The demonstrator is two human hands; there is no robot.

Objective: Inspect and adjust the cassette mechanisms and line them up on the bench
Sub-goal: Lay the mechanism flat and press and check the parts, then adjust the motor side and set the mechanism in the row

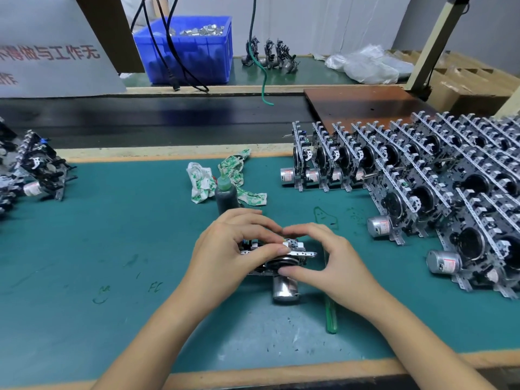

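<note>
Cassette mechanism (277, 256), on the green mat (112, 235) at bench centre, gripped between my left hand (225, 249) and right hand (332, 263); fingers of both curl round its frame, its motor (284, 291) towards me. Risks, as I judge them: too much thumb pressure could bend a small part; a slip could knock the dark bottle (226, 197) just behind, or disturb the finished rows (408, 170) at right.

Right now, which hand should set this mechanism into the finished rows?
Right hand, probably. The standing rows of metal mechanisms lie on its side, and it already grips the held mechanism.
</note>
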